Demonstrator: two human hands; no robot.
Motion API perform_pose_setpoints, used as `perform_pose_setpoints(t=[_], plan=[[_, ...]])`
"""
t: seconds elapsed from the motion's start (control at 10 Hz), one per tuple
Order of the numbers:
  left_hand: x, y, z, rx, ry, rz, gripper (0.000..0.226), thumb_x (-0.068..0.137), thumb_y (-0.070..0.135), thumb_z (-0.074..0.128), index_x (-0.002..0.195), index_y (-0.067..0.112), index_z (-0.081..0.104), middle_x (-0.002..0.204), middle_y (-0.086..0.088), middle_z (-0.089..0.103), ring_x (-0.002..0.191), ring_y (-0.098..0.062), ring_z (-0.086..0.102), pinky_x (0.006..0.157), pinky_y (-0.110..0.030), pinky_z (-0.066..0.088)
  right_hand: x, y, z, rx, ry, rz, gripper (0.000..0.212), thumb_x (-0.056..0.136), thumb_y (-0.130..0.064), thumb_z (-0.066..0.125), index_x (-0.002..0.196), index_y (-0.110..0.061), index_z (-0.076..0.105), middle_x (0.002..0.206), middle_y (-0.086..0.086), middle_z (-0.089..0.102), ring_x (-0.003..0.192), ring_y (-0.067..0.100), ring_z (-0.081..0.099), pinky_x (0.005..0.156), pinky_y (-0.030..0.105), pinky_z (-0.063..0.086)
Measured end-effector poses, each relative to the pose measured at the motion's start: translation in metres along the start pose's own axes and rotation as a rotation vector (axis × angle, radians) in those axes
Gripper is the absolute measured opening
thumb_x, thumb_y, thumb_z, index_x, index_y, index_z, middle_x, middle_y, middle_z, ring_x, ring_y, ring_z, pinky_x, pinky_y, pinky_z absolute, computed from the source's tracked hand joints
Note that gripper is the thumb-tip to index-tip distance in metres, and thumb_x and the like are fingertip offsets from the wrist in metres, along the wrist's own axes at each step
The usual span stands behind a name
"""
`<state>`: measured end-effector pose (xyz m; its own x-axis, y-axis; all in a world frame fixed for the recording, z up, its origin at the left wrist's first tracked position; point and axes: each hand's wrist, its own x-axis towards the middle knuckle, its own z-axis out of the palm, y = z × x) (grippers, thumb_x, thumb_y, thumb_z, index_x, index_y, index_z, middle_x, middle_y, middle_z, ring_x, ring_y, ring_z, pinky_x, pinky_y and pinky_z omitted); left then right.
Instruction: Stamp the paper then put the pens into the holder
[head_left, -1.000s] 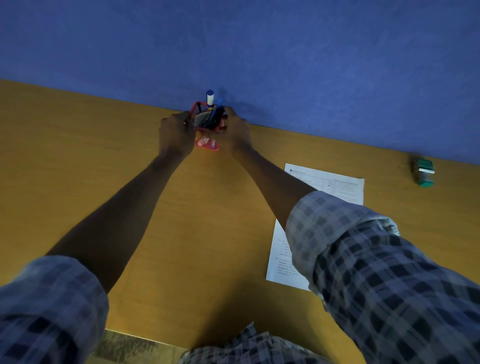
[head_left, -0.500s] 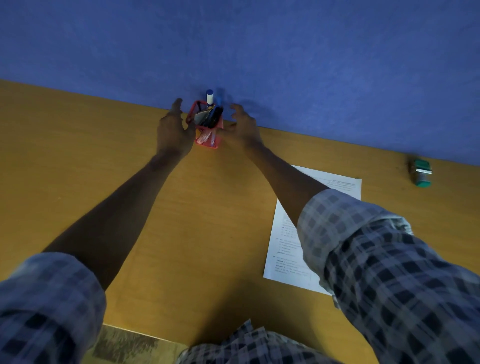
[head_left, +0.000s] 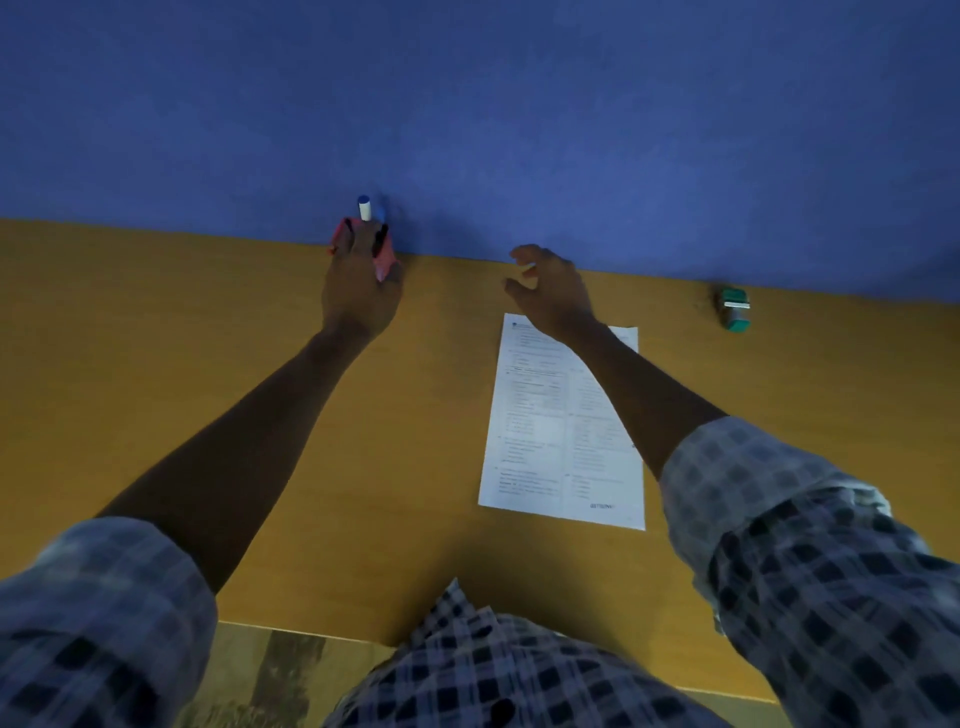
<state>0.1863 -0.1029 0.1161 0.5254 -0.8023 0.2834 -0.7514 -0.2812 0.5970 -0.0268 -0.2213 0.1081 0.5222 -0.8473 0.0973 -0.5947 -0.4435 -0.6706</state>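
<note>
At the far left, against the blue wall, the left hand (head_left: 358, 296) covers the red holder (head_left: 385, 255), fingers curled over its rim among the pens (head_left: 364, 208), a white one with a blue cap standing tallest. The holder looks light and easily tipped, so it is best gripped low around its sides. The right hand (head_left: 550, 291) hovers over the table (head_left: 156, 338) with fingers loosely spread, holding nothing, above the top of the printed paper (head_left: 545, 431), a thin limp sheet lying flat. The green stamp (head_left: 735, 310) sits far right, small, rigid, graspable by its body
</note>
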Motion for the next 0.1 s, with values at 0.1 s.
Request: perform_pose_setpoints(t=[0.1], plan=[[-0.0131,0.0132,0.0091,0.002,-0.019,0.088,0.049,0.081,0.032,0.048,0.123,0.007,0.055,0.121,-0.016,0.056,0.108,-0.034,0.054,0.087,-0.043,0.051,-0.0195,0.0078,-0.0246,-0.082,0.030,-0.040,0.038,0.089,-0.035,0.062,0.124,-0.022,0.058,0.119,-0.004,0.067,0.103,0.015,0.064,0.086,0.031,0.050]])
